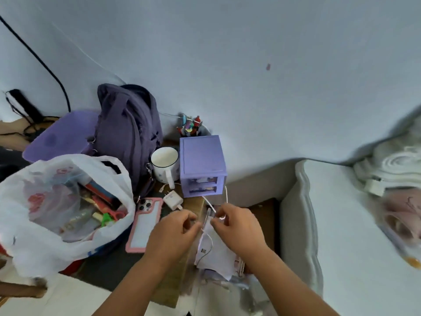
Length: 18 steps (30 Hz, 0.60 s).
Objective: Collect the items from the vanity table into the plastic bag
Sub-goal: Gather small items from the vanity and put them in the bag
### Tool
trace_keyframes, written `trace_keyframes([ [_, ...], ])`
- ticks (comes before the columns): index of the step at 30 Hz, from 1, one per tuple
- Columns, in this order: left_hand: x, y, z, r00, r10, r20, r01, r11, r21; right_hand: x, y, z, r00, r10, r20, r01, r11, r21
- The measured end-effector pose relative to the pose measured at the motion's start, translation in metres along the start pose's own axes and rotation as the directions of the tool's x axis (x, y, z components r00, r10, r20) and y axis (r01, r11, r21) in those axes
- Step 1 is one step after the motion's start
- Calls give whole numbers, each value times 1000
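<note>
Thin translucent plastic bag (68, 201), matt cloth backpack (127, 133), glossy white mug (165, 165).

Left hand (175, 226), right hand (237, 224) — bare, forearms unsleeved, no rings

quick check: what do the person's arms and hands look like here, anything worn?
Both forearms are bare for as far as the frame shows; no sleeve, watch or bracelet appears on either. The left hand and right hand wear no gloves. No rings can be made out, though the fingers are curled and slightly blurred. No markings or attached cables on the arms.
</note>
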State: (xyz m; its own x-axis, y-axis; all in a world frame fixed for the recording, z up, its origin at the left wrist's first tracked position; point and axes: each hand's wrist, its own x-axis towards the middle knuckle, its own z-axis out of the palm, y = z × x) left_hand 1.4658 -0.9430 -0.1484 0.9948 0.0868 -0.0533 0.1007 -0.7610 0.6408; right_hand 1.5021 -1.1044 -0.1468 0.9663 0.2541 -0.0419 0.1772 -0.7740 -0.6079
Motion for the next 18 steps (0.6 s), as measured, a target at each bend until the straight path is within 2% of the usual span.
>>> trace_keyframes([
  [8,-29,112,98,990,86,112,-85,996,-13,-92,132,-90,971,211,-115,-206,977,48],
  [12,-48,183,165,968,166,188,-170,985,6,-147,206,-137,932,306,-194,-297,952,73],
  [18,-76,257,240,931,228,286,-229,973,-30,-210,281,-187,872,411,-264,-394,912,118],
])
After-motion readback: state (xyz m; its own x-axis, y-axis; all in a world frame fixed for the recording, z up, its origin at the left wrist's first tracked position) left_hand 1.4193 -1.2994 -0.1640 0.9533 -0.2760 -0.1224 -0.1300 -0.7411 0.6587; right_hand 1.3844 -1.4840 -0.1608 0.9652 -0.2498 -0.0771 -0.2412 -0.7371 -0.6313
